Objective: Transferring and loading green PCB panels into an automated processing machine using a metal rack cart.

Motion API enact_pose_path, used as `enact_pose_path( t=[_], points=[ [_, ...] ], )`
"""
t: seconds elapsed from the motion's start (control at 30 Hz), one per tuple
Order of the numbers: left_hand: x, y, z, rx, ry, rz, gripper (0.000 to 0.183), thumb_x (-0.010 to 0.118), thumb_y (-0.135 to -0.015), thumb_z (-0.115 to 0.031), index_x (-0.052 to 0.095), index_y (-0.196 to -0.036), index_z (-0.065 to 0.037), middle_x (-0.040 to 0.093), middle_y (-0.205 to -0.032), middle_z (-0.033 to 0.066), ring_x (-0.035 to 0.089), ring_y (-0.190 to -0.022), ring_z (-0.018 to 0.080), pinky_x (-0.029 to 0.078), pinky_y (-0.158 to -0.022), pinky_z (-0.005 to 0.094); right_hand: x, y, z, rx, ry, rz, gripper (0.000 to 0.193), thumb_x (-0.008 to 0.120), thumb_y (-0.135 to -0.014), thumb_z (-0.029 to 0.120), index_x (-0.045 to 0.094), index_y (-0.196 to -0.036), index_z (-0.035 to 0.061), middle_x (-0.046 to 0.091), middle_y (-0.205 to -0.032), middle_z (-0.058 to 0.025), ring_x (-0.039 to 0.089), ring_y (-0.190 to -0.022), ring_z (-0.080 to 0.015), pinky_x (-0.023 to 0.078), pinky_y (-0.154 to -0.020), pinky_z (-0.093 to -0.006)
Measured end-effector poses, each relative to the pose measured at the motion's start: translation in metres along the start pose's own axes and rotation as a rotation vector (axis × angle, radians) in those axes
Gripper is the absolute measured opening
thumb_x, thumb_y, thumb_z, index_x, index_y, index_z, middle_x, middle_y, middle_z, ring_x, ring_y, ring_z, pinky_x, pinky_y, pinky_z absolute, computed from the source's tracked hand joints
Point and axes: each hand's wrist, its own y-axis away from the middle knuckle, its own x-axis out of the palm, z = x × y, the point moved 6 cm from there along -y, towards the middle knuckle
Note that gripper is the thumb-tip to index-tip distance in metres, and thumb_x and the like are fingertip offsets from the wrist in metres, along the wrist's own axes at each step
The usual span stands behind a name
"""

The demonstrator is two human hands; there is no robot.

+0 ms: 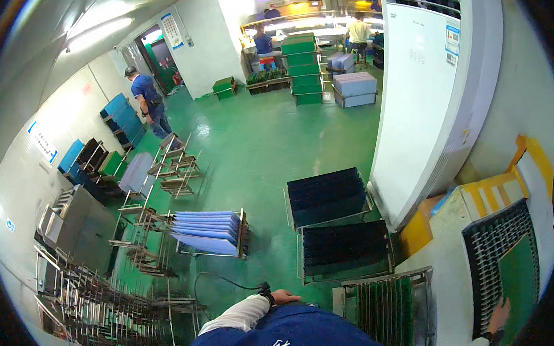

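Observation:
At the lower middle, in front of my blue shirt, my left hand (285,297) has its fingers stretched out and holds nothing. A dark band (263,289) sits at that wrist, and a thin black cable (224,278) loops off to the left beside it. At the lower right my right hand (500,315) is at the near left edge of a flat green panel (518,273), its fingers seemingly closed on that edge. The panel lies on a bed of black rollers (480,246). Between my hands stands a metal rack (423,306) with upright green panels (382,310).
Two racks of dark panels (326,197) stand ahead. A rack of pale lilac panels (206,226) is left of them, near bare metal racks (95,295). A tall white cabinet (419,99) rises at right. One person (146,94) stands far left; others sit at the back.

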Motion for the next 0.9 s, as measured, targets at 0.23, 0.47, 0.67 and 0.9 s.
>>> enact_pose_path(
  t=[0.23,0.47,0.67,0.9],
  points=[
    [-0.002,-0.01,0.003,0.014,0.059,-0.008,0.079,0.052,-0.07,-0.078,0.072,-0.093,-0.005,0.068,-0.094,0.0138,0.063,-0.089,0.0269,0.047,-0.08,0.0365,-0.026,0.123,0.144,-0.322,-0.569,-0.13,0.03,0.053,-0.092,0.016,0.057,-0.114,-0.0042,0.06,-0.114,-0.0178,0.057,-0.103,-0.0273,0.044,-0.087,-0.0358],
    [0.004,-0.04,0.003,0.154,-0.02,-0.018,0.067,0.059,-0.072,-0.067,0.071,-0.094,-0.005,0.069,-0.089,0.0136,0.064,-0.084,0.0264,0.048,-0.076,0.0371,0.092,0.241,0.187,-0.332,-0.72,0.434,0.025,0.064,-0.084,0.014,0.06,-0.1,-0.0046,0.059,-0.083,-0.0114,0.057,-0.078,-0.0196,0.045,-0.069,-0.0331],
    [0.0,-0.037,0.012,0.159,0.021,-0.025,0.063,0.06,-0.074,-0.064,0.071,-0.093,-0.004,0.068,-0.089,0.0141,0.064,-0.083,0.0261,0.048,-0.074,0.0378,0.033,0.308,0.237,-0.25,-0.437,0.776,0.056,0.051,-0.09,0.046,0.054,-0.125,0.0015,0.053,-0.127,-0.0212,0.048,-0.118,-0.037,0.038,-0.097,-0.0446],
    [-0.016,-0.002,0.017,0.106,0.078,0.011,0.066,0.059,-0.074,-0.066,0.071,-0.094,-0.005,0.068,-0.092,0.0153,0.064,-0.088,0.0266,0.048,-0.077,0.0382,0.043,0.314,0.24,-0.206,-0.292,0.803,0.057,0.054,-0.089,0.042,0.053,-0.124,-0.0032,0.051,-0.129,-0.0227,0.046,-0.12,-0.0374,0.037,-0.099,-0.0444]
  ],
)
